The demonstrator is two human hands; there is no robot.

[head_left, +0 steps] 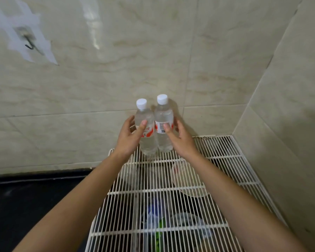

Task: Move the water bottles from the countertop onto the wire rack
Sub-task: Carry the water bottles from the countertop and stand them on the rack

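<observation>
Two clear water bottles with white caps and red-and-white labels stand upright side by side at the back left of the white wire rack (225, 157), close to the tiled wall. My left hand (130, 137) holds the left bottle (147, 144), thumb on its front and fingers round its left side. My right hand (180, 140) holds the right bottle (165, 115) the same way, thumb on the barcode label and fingers round its right side. The two bottles touch each other.
The black countertop (35, 200) lies to the left of the rack and lower. Tiled walls close in behind and on the right. Under the rack's wires show a pale bowl (187, 179) and several dim containers (171, 226). A hook (28, 43) sticks to the wall at upper left.
</observation>
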